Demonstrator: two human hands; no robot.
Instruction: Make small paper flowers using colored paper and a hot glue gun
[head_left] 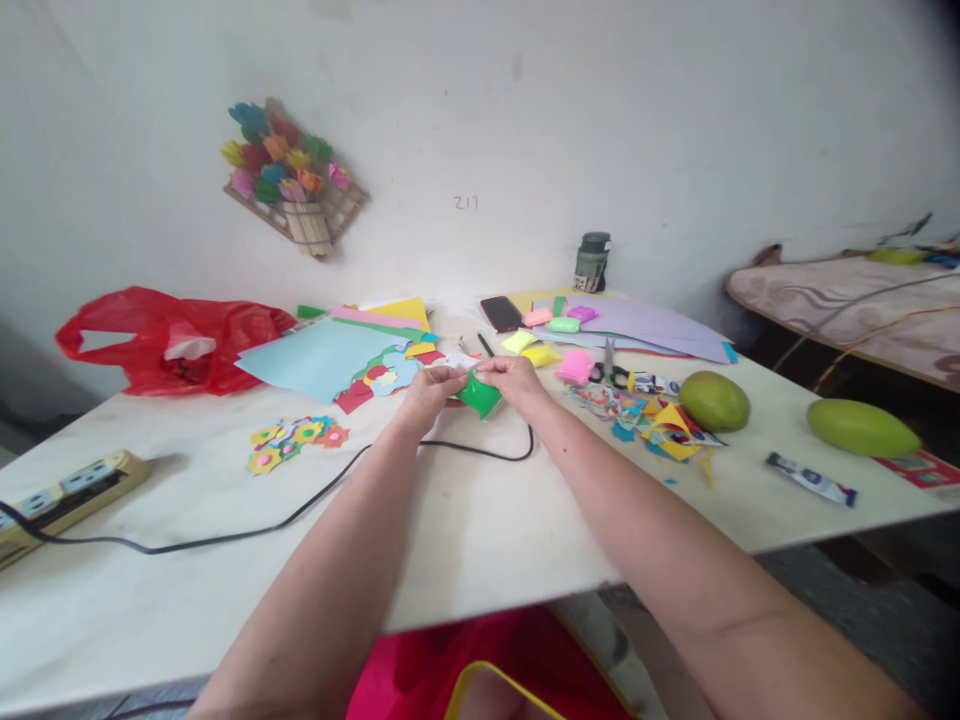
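Note:
A small green packet [480, 396], shiny like a plastic pouch of soft clay, hangs between my two hands over the middle of the table. My left hand [435, 390] pinches its upper left corner. The fingers of my right hand [513, 382] are closed on its upper right edge. Similar packets in yellow [540, 355] and pink [576, 366] lie just beyond my right hand. Coloured paper cut-outs [382, 376] are spread beyond my left hand. Below the packet, a black cable [480, 450] loops across the tabletop.
Paper flowers [292, 440] and a power strip [82, 492] lie to the left, a red plastic bag [180, 345] behind them. Scissors [610, 366], paper scraps [667, 432], green fruits [714, 401] and a glue tube [811, 479] are at right. A phone [501, 313] lies at the back.

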